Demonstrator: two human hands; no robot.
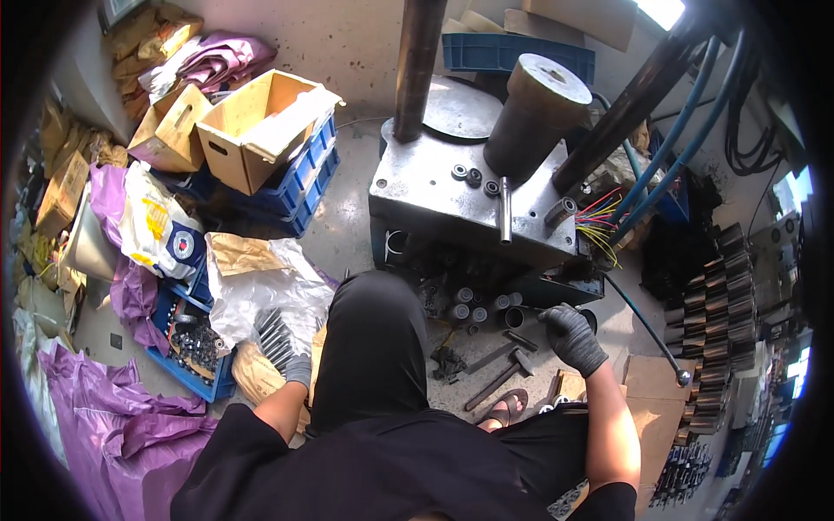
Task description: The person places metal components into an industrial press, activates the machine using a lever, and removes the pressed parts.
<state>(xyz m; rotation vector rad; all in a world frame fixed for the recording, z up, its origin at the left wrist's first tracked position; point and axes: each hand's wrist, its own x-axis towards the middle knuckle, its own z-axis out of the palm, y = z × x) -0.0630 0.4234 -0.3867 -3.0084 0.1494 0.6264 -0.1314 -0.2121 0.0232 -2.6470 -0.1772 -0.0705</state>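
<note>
My left hand [298, 370], in a grey glove, is beside my knee, at the mouth of a paper sack lined with clear plastic [243, 300]. Slim metal rods [275, 337] lie in the sack next to it; its fingers are mostly hidden. My right hand [575, 340], also gloved, is closed above the floor in front of the press, and whatever it may hold is out of sight. On the metal press bed [452, 191] stand several small bearing-like rings [474, 177] and an upright steel pin [506, 213]. A thick steel cylinder [534, 113] rises behind them.
A hammer [499, 379] and several metal sleeves [465, 297] lie on the floor below the press. Blue crates [295, 187] carry cardboard boxes at left, near a blue bin [195, 347] of small black parts. Stacked metal parts [725, 321] line the right, past a ball-ended lever [647, 326].
</note>
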